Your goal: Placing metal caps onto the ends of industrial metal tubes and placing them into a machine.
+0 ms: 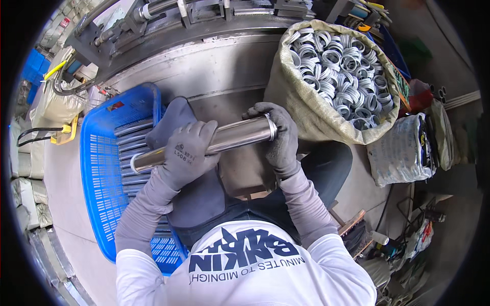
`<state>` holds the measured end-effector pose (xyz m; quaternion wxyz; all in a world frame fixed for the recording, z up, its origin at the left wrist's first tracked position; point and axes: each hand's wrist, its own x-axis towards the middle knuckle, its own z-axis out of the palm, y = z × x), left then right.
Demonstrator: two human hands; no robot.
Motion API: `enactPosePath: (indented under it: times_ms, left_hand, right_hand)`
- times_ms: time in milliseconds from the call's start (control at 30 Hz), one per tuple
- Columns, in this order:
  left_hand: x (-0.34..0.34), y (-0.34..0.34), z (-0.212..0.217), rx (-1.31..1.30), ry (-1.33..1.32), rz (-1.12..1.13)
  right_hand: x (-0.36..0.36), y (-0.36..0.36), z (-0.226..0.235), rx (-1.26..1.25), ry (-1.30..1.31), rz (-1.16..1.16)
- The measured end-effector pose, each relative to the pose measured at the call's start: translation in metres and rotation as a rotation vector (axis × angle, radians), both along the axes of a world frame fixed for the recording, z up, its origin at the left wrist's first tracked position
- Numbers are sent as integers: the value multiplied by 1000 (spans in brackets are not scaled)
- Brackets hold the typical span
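Observation:
I hold a shiny steel tube across my lap, lying almost level. My left hand, in a grey glove, wraps around its middle and left part. My right hand, also gloved, cups the tube's right end, where a ring-shaped cap sits on the rim. The tube's open left end sticks out over a blue plastic crate that holds several more steel tubes.
An open woven sack full of silvery rings stands to my right. A grey metal machine table lies ahead. A printed bag and clutter sit at the far right, sacks at the left.

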<state>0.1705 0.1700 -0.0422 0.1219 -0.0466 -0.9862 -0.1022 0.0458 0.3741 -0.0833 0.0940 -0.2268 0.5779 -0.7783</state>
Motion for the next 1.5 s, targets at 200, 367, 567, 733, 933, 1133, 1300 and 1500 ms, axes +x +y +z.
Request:
enactPosePath:
  times_ms: [200, 367, 567, 733, 933, 1133, 1300, 1500]
  left_hand:
    - [-4, 1, -3, -68, -34, -8]
    - [-10, 4, 2, -36, -131, -25]
    - [-12, -1, 3, -5, -162, -61]
    - [16, -25, 5, -4, -122, 63]
    - [17, -27, -8, 8, -30, 65]
    - [19, -25, -12, -46, -47, 68]
    - [25, -27, -11, -72, -33, 85]
    - [19, -25, -12, -39, -27, 43]
  right_hand:
    - [-4, 3, 0, 246, 250, -99]
    - [0, -1, -3, 323, 238, -164]
    - [-5, 3, -17, 178, 50, -126]
    - [-49, 43, 25, 426, 537, -271]
    - [-241, 127, 62, 1223, 581, -987]
    - [-278, 123, 40, 1561, 683, -587]
    - [-285, 122, 37, 1668, 633, -557]
    - [-289, 157, 23, 1402, 693, -746]
